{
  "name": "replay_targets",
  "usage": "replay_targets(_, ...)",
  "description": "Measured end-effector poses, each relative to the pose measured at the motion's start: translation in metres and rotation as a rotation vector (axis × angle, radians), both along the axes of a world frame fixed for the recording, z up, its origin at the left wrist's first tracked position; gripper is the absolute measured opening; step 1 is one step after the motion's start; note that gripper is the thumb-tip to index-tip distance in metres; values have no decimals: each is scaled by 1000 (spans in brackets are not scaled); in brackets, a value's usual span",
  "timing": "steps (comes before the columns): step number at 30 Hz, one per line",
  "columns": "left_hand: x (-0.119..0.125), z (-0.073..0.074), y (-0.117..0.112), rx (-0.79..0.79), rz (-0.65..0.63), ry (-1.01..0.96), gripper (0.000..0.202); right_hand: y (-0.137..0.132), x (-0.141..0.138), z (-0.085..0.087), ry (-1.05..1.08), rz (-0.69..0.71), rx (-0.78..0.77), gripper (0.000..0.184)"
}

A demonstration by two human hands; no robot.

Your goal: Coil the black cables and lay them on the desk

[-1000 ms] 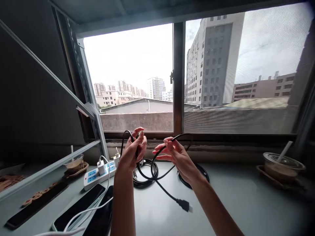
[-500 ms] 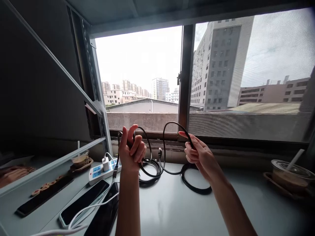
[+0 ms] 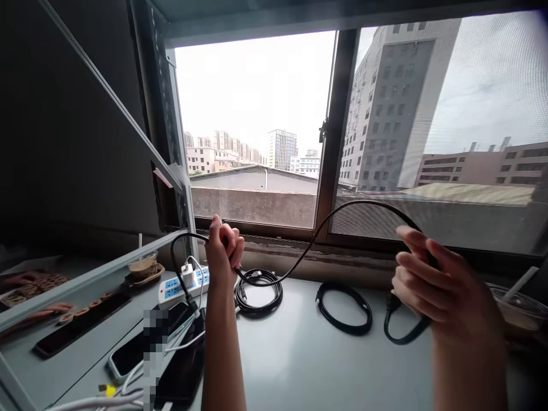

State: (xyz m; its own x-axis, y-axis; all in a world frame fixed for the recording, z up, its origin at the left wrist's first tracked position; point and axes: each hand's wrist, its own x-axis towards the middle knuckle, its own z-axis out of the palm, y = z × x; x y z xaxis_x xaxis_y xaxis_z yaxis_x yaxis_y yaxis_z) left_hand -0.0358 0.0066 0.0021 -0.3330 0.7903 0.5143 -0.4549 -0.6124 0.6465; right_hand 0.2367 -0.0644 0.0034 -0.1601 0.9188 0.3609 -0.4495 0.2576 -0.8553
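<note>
A thin black cable [image 3: 363,202] runs in a wide arc between my two hands. My left hand [image 3: 225,251] is closed around one part of it, in front of the window sill. From that hand a short length bends left and down to a dark plug [image 3: 189,298] hanging near the power strip. At the right, my right hand [image 3: 440,279] grips the cable, its fingers bent and slightly blurred. Beneath it hangs a small loop with a dark plug partly hidden by the fingers. One coiled black cable [image 3: 259,311] lies right of my left wrist, another coil [image 3: 345,329] farther right.
A white power strip [image 3: 171,292] with a charger and white cables [image 3: 184,345] lies left. Phones [image 3: 81,325] rest on the grey table [image 3: 299,365]. Lidded drinks stand left [image 3: 143,265] and right [image 3: 520,305]. Another person's hand [image 3: 47,314] is beyond the metal rack post [image 3: 186,194].
My right hand has moved right and nearer, stretching the cable into a longer arc. My left hand's raised fingers have curled in. The view has shifted slightly.
</note>
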Motion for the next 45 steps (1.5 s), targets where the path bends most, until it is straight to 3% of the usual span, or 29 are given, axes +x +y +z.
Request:
replay_targets(4,5,0,-3,-21,-211,229,52,2,3,-2,-47,108,17,25)
replay_targets(7,8,-4,-6,-219,-279,509,41,0,-1,-1,-54,248,-38,21)
replay_targets(9,9,-5,-8,-400,-213,590,55,-1,-5,-1,-48,275,-67,15)
replay_targets(12,11,0,-15,-505,-42,542,57,1,-11,-3,-138,95,-71,24)
replay_targets(15,14,8,-21,-415,-69,508,44,8,-18,-5,-346,-100,-15,43)
replay_targets(19,27,12,-27,-276,-194,489,31,17,-33,-7,-579,-153,35,59)
replay_targets(22,44,10,-29,-223,-316,526,29,21,-46,-9,-693,-112,73,55)
replay_targets(26,68,8,-34,-191,-429,569,37,21,-59,-12,-753,-108,171,35)
replay_targets(28,74,7,-36,-180,-401,616,39,21,-60,-12,-759,-127,187,30)
replay_targets(33,61,9,-30,-190,-18,647,45,26,-47,-13,-614,-320,232,32)
replay_targets(36,47,11,-27,-161,103,659,54,31,-36,-10,-494,-336,191,35)
replay_targets(38,44,12,-28,-138,78,655,60,33,-33,-8,-469,-308,151,37)
replay_targets(43,67,6,-32,-198,-238,753,67,23,-44,-9,-567,-256,240,40)
replay_targets(45,81,2,-30,-173,-205,753,69,17,-49,-11,-672,-276,321,46)
